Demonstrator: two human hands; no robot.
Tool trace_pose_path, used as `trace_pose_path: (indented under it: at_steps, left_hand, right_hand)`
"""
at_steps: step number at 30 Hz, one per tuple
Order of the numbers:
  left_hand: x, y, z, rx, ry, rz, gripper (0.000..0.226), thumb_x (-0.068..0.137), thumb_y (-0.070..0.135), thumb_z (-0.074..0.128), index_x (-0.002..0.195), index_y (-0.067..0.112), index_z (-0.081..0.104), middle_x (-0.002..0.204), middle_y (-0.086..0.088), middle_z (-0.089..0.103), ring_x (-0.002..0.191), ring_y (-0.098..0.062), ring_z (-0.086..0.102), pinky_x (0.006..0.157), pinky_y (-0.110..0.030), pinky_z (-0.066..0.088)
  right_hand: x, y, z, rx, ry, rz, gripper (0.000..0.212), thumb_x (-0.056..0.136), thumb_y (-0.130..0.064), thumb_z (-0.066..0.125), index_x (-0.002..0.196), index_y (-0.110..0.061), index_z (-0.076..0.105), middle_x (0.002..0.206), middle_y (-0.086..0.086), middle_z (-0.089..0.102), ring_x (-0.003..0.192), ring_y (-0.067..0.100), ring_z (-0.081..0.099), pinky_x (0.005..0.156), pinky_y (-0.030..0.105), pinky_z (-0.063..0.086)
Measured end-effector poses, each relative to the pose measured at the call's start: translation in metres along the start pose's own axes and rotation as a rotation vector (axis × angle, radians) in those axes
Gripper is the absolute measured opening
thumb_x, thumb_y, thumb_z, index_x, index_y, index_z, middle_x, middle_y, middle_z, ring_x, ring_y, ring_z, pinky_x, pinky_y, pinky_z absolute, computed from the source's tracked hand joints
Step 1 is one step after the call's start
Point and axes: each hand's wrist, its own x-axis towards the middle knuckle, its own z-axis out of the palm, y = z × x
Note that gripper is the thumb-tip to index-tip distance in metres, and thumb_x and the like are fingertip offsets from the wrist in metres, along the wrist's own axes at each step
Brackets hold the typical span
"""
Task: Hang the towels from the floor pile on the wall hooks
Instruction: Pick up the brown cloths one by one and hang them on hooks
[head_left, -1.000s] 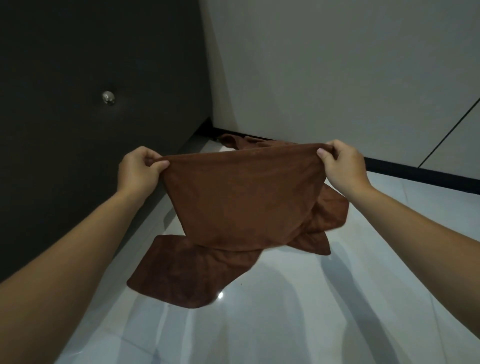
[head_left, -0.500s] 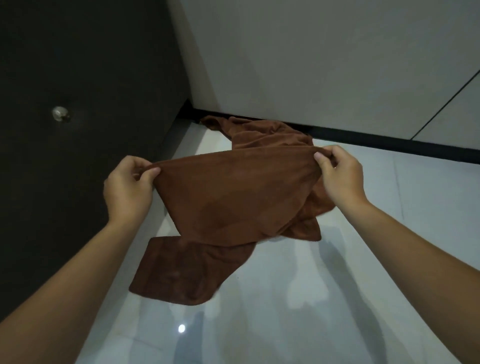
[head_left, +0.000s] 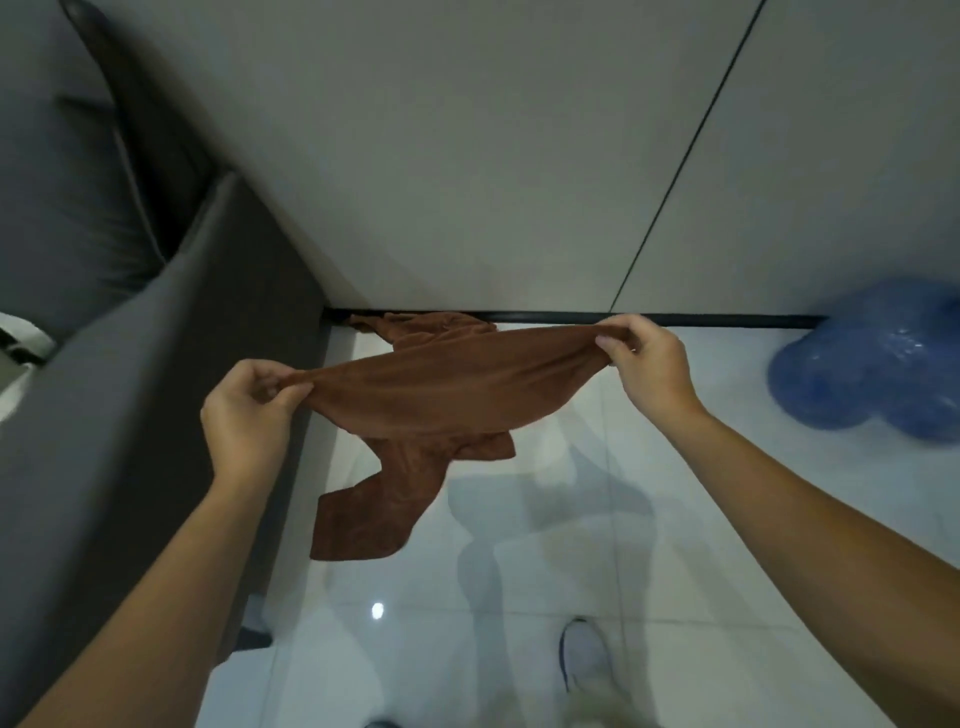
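two hands, the left hand (head_left: 249, 410) and the right hand (head_left: 649, 369), each pinching one end of one brown towel (head_left: 447, 389). more brown cloth lies on the floor (head_left: 701, 545) behind and below it: one heap (head_left: 431, 330) against the wall and one flap (head_left: 379, 514) nearer; how many towels these make cannot be told. one dark grey sofa (head_left: 130, 364) at the left. one blue plastic-wrapped bundle (head_left: 872, 364) at the right. one white shoe (head_left: 584, 660) at the bottom edge. one black baseboard (head_left: 675, 318). two pale wall panels (head_left: 467, 156), parted by one dark seam (head_left: 675, 171).

A grey sofa (head_left: 130, 415) fills nine o'clock; a blue plastic bag (head_left: 878, 364) sits on the glossy floor (head_left: 727, 571) at three o'clock, a white shoe (head_left: 584, 657) at six.
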Motion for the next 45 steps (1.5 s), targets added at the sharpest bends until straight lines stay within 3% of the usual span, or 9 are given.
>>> trace_pose_path:
  at_steps: [3,7,11,18,22,25,29,35,45]
  left_hand:
    - [-0.015,0.064,-0.033,-0.025,-0.031,0.02,0.023,0.082,0.011,0.074,0.086,0.03,0.061,0.088,0.008,0.065,0.085,-0.009,0.065,0.079,-0.029,0.054]
    - [-0.029,0.127,-0.06,-0.011,-0.142,0.093,0.016,0.08,0.011,0.076,0.091,0.019,0.067,0.085,-0.003,0.066,0.08,-0.018,0.062,0.079,-0.039,0.054]
    - [-0.048,0.165,-0.058,0.012,-0.332,0.227,0.015,0.087,0.014,0.071,0.1,0.008,0.072,0.085,-0.002,0.067,0.078,-0.013,0.062,0.082,-0.036,0.053]
    - [-0.133,0.236,-0.008,-0.089,-0.659,0.42,0.019,0.092,0.019,0.065,0.083,0.003,0.061,0.07,-0.002,0.061,0.07,-0.022,0.058,0.063,-0.033,0.043]
    - [-0.203,0.276,0.02,-0.081,-0.798,0.616,0.016,0.091,0.021,0.066,0.08,0.011,0.06,0.073,0.0,0.06,0.074,-0.023,0.057,0.067,-0.031,0.041]
    - [-0.266,0.308,0.03,-0.073,-0.909,0.717,0.014,0.09,0.021,0.067,0.083,0.01,0.063,0.076,0.0,0.061,0.073,-0.016,0.055,0.065,-0.023,0.035]
    - [-0.359,0.337,0.046,-0.08,-1.086,0.805,0.012,0.089,0.018,0.068,0.08,0.01,0.065,0.074,-0.001,0.064,0.073,-0.019,0.06,0.071,-0.031,0.046]
    - [-0.552,0.363,0.043,-0.1,-1.314,1.03,0.018,0.09,0.018,0.066,0.08,0.005,0.063,0.074,-0.003,0.062,0.073,-0.019,0.056,0.068,-0.03,0.041]
    - [-0.9,0.366,-0.009,-0.143,-1.507,1.301,0.011,0.086,0.019,0.071,0.08,0.011,0.067,0.081,-0.007,0.068,0.08,-0.026,0.064,0.076,-0.037,0.052]
  right_hand:
    - [-0.024,-0.052,-0.071,-0.029,0.015,0.029,0.013,0.09,-0.009,0.064,0.095,-0.021,0.068,0.088,-0.005,0.066,0.085,0.015,0.062,0.08,0.02,0.048]
    - [-0.061,-0.098,-0.142,-0.105,0.08,0.029,0.012,0.09,-0.016,0.065,0.1,-0.01,0.069,0.087,0.0,0.065,0.083,0.017,0.06,0.076,0.021,0.043]
    - [-0.115,-0.121,-0.188,-0.194,0.209,0.063,0.019,0.093,-0.023,0.063,0.098,-0.005,0.068,0.087,0.004,0.065,0.08,0.018,0.057,0.066,0.018,0.035]
    - [-0.246,-0.13,-0.248,-0.177,0.582,0.266,0.02,0.097,-0.025,0.055,0.091,-0.007,0.063,0.085,0.004,0.06,0.078,0.017,0.052,0.062,0.019,0.029]
    - [-0.327,-0.123,-0.287,-0.178,0.741,0.365,0.014,0.096,-0.023,0.057,0.087,-0.013,0.062,0.08,0.0,0.059,0.072,0.017,0.053,0.067,0.026,0.038]
    - [-0.397,-0.112,-0.321,-0.199,0.856,0.446,0.014,0.095,-0.023,0.059,0.093,-0.011,0.066,0.087,0.0,0.062,0.081,0.015,0.054,0.071,0.022,0.035]
    - [-0.504,-0.1,-0.36,-0.201,1.003,0.549,0.018,0.096,-0.02,0.058,0.105,-0.009,0.069,0.096,-0.001,0.064,0.089,0.013,0.055,0.081,0.022,0.038]
    - [-0.704,-0.078,-0.404,-0.218,1.238,0.691,0.018,0.095,-0.022,0.058,0.102,-0.01,0.07,0.094,0.002,0.068,0.087,0.017,0.061,0.078,0.024,0.043]
    - [-1.063,-0.069,-0.439,-0.337,1.519,0.923,0.018,0.094,-0.018,0.06,0.106,-0.009,0.071,0.106,0.006,0.071,0.098,0.019,0.061,0.077,0.016,0.034]
